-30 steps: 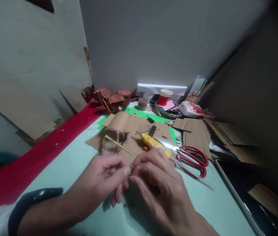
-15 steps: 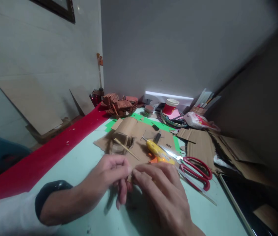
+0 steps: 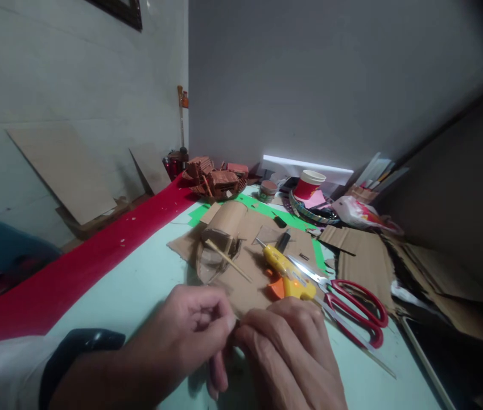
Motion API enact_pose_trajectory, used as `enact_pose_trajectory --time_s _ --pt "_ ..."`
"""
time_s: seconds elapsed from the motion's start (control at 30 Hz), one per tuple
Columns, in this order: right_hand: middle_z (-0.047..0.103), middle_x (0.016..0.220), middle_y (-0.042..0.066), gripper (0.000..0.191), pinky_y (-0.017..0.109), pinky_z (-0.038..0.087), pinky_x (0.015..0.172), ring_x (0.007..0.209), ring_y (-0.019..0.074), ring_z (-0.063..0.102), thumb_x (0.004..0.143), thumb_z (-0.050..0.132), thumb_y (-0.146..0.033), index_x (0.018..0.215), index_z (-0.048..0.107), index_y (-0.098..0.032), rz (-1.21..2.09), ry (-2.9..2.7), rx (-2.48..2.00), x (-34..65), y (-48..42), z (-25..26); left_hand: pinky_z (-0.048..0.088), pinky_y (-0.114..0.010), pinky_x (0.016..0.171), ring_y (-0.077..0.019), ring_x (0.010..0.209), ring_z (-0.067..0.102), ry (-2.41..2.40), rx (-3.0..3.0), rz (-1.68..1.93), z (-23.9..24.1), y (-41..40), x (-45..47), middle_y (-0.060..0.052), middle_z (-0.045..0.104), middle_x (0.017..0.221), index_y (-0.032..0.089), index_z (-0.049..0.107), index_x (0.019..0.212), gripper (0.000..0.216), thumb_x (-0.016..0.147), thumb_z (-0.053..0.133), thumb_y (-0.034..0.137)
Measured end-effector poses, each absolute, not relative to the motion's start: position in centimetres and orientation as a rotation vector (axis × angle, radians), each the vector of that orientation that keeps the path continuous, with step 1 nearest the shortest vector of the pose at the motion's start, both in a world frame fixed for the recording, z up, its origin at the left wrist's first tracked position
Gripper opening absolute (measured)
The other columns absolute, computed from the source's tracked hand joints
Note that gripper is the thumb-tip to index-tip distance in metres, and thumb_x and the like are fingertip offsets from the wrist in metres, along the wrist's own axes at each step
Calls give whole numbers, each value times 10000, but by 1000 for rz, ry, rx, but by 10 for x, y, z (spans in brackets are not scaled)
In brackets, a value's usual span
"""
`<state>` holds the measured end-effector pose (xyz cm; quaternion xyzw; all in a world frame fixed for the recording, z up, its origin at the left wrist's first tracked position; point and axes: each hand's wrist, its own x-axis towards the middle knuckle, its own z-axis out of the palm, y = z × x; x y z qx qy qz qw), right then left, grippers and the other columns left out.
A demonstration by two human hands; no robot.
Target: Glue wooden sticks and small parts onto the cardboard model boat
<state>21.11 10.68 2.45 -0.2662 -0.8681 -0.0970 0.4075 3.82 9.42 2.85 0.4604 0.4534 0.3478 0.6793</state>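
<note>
My left hand (image 3: 198, 336) and my right hand (image 3: 288, 347) meet at the fingertips over the near part of the table. Both are closed in a pinch; whatever lies between the fingers is too small and hidden to name. Just beyond them sits a cardboard piece with a curved top (image 3: 224, 225), and a thin wooden stick (image 3: 228, 261) leans across its front. To the right, a yellow hot glue gun (image 3: 286, 266) with an orange trigger lies on a flat cardboard sheet (image 3: 245, 290). Red-handled scissors (image 3: 356, 307) rest beside it, partly over a glue stick.
Reddish-brown model pieces (image 3: 219, 181) stand at the back left, near a small jar (image 3: 268, 191). A red paper cup (image 3: 309, 185) sits in a round tray (image 3: 305, 212). Cardboard scraps (image 3: 358, 262) and a dark tablet-like panel (image 3: 433, 353) lie at right. A red strip (image 3: 96, 267) runs along the left edge.
Both hands have shifted lower in the view and remain pinched together. The view has moved slightly, so the table things appear further right. The table things otherwise look unchanged.
</note>
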Motion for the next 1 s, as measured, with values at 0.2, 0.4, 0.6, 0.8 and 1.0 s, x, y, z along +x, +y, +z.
enact_pose_trajectory --time_s 0.2,0.4,0.6,0.8,1.0 --pt "708 805 89 302 387 474 703 716 214 597 1014 449 -267 878 708 -190 -341 -2056 -683 208 98 16 417 -185 412 -101 355 524 1020 1056 773 28 98 38 31 597 414 191 541 661 187 819 588 280" --pt "755 861 64 233 329 521 728 744 181 663 962 505 -67 935 711 -171 -324 -2276 -571 214 94 34 298 -153 356 -66 338 453 1029 1081 726 38 97 34 74 515 458 191 515 673 212 836 589 305" --pt "744 736 31 197 321 526 591 595 165 638 948 533 -84 884 673 -208 -341 -2009 -649 205 91 26 289 -150 374 -52 368 424 1075 1093 701 44 92 31 70 507 505 187 509 667 244 814 625 344" --pt "745 727 -1 225 276 524 536 568 127 638 924 520 -45 790 606 -204 -282 -2170 -701 202 93 33 247 -147 374 -33 358 365 1120 1117 754 43 92 32 67 501 505 184 502 655 297 815 622 403" --pt "586 554 -6 327 307 427 505 494 160 515 1001 388 -186 698 499 -242 -214 -1813 -851 181 97 10 262 -169 382 -56 364 359 1125 1263 808 38 94 33 86 410 449 199 489 647 317 830 623 420"
